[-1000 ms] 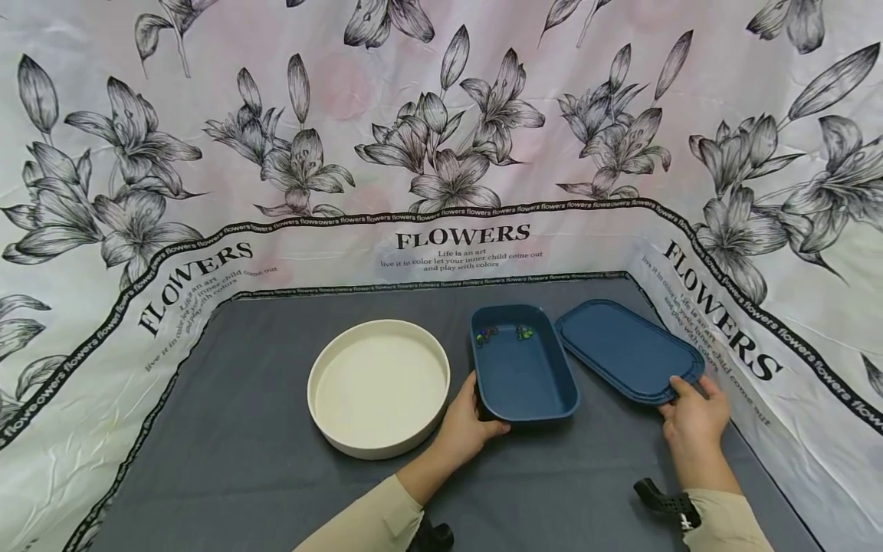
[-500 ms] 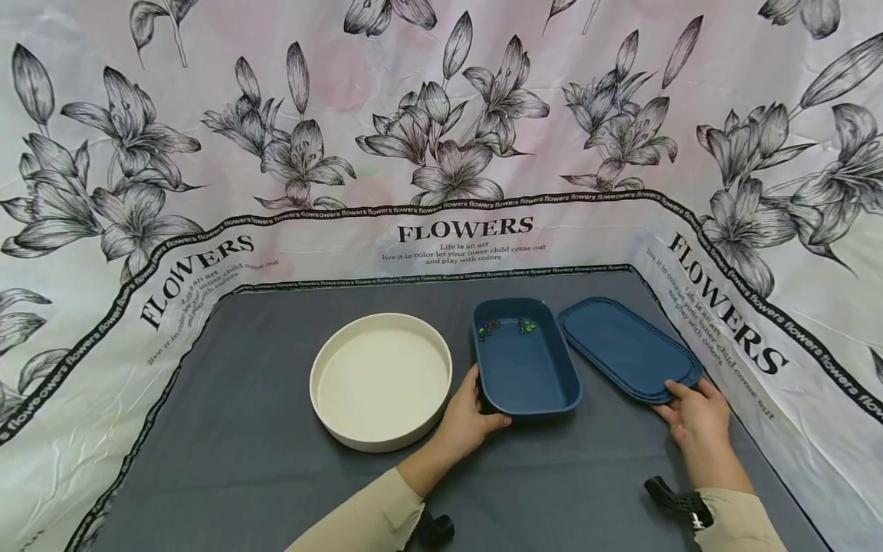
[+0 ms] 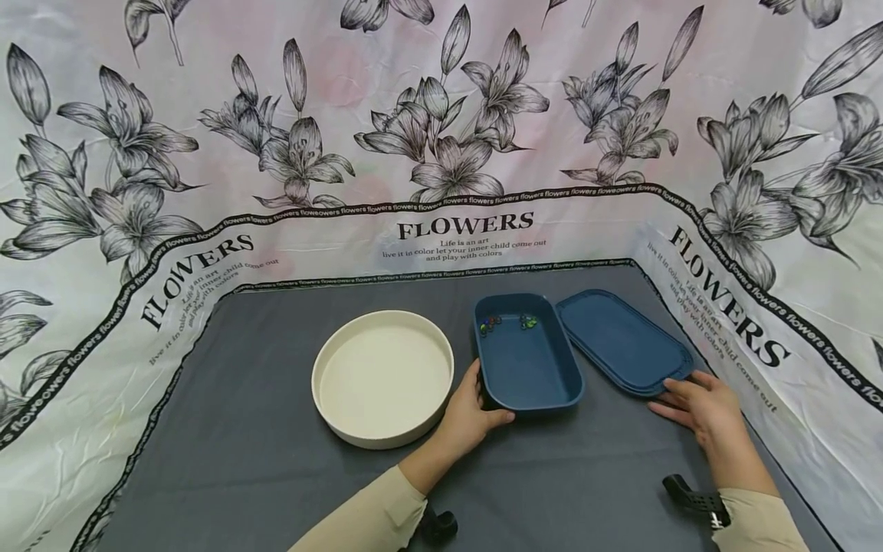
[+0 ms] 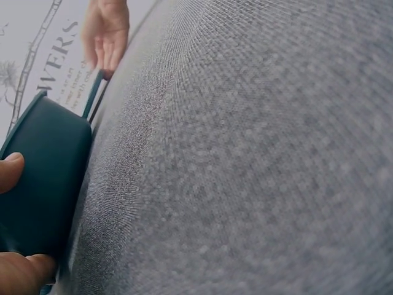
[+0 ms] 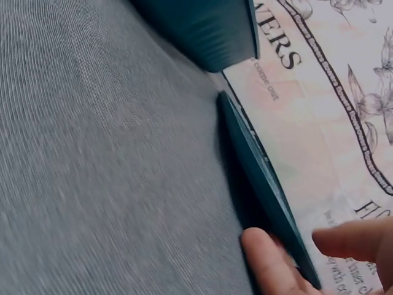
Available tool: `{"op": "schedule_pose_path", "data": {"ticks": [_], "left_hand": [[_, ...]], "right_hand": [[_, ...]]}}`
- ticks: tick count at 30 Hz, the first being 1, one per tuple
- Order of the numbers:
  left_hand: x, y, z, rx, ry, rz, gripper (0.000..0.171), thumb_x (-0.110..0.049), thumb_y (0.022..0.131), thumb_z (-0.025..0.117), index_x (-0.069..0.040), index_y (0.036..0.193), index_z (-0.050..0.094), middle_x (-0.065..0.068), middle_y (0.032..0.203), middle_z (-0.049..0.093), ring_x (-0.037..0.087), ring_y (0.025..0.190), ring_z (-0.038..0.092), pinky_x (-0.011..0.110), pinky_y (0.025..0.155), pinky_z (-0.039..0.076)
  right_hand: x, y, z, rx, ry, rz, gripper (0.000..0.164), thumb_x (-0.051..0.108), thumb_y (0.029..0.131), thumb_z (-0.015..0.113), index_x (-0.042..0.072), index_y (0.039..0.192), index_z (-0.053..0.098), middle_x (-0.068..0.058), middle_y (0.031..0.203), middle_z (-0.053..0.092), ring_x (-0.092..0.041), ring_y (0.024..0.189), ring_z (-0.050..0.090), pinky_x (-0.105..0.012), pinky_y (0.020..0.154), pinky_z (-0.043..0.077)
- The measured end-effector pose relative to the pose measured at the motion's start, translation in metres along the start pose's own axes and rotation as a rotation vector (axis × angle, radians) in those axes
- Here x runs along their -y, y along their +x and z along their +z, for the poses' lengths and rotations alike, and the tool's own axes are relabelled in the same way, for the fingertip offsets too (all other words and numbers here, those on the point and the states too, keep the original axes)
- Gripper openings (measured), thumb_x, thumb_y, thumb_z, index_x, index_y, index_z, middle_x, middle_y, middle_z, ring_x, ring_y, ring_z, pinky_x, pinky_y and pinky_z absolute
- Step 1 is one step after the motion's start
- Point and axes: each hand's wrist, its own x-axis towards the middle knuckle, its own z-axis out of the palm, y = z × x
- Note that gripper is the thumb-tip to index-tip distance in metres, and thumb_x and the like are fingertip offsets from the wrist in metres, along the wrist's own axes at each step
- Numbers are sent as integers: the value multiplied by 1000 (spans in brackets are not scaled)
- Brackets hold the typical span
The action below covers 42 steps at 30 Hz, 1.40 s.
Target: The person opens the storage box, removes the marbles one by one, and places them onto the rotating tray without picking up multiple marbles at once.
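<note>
A deep blue rectangular container [image 3: 530, 368] stands on the grey cloth. Small multicoloured pieces [image 3: 528, 321] lie in two clusters near its far end. My left hand [image 3: 464, 418] grips its near left corner, with the thumb [image 4: 11, 172] on the outer wall. Just right of the container is its matching flat blue lid [image 3: 624, 341], rounded at the corners. My right hand [image 3: 707, 410] is at the lid's near right end, fingers extended and spread. In the right wrist view one finger [image 5: 265, 261] is at the lid's underside edge, and the thumb stands apart from the lid.
A round cream tray [image 3: 382, 379] with a raised rim stands left of the container, close to my left hand. White flower-printed fabric [image 3: 465, 238] rises behind and at both sides of the grey cloth [image 3: 248, 429].
The right hand has loosened from the lid, its fingers spreading, and shifted slightly right. The lid's near end has moved a little left. The left hand keeps its grip on the container.
</note>
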Motion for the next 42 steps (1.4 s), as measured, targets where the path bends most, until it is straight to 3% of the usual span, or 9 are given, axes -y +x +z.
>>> {"op": "schedule_pose_path", "data": {"ticks": [2,4,7,10,14,17,21,34,42], "left_hand": [[0,0,0,0,0,1,112,-1,79,87,-4,164,14,19,165,31,33,150,35,46,115,39],[1,0,0,1,5,-1,112,-2,80,87,-5,165,14,17,166,28,32,152,31,47,116,37],[0,-1,-1,2,12,-1,112,-5,81,87,-6,165,13,16,168,24,33,154,26,49,118,34],[-1,-2,-1,7,9,-10,112,-6,82,87,-6,165,12,15,169,21,33,155,23,50,119,32],[-3,-3,-2,11,7,-24,113,-7,82,87,-5,165,10,15,170,18,33,155,22,49,119,31],[-4,-3,-2,7,23,-30,114,-9,82,87,-5,165,10,15,170,17,33,155,23,48,119,32],[-6,-3,-3,-1,52,-21,114,-11,82,88,-4,165,10,15,170,17,33,154,26,47,118,35],[-20,-10,-12,19,89,75,112,-10,85,86,-5,165,8,15,170,17,28,155,27,43,118,34],[-34,-14,-27,23,136,103,110,-12,85,86,-9,166,10,13,170,19,26,155,27,40,117,35]], "right_hand": [[1,-3,-3,19,-33,-15,103,10,102,64,7,159,-22,-3,116,66,-8,84,74,-44,86,60],[2,-5,-4,39,-49,-35,104,11,101,65,4,159,-22,19,97,62,-11,87,75,-43,84,60],[3,-8,-5,57,-74,-41,105,13,102,65,4,158,-22,20,92,63,-13,88,76,-43,83,61],[6,-9,-3,44,-135,-28,102,16,103,63,4,159,-22,-20,121,67,-12,88,76,-43,83,61],[7,-11,-1,-15,-260,-43,96,21,105,60,0,161,-15,-39,157,22,-9,83,75,-42,79,62],[6,-11,-1,-62,-337,-103,92,21,104,61,-7,160,-6,-11,121,62,-5,78,73,-39,72,62],[7,-13,1,-84,-397,-203,88,21,104,62,-12,159,2,34,88,51,2,76,69,-34,68,62],[20,-22,22,-39,-428,-463,72,18,103,64,-12,156,26,33,104,58,9,87,65,-18,72,57],[32,-25,38,-26,-397,-533,51,17,102,65,6,147,46,27,110,61,7,91,65,-15,74,55]]}}
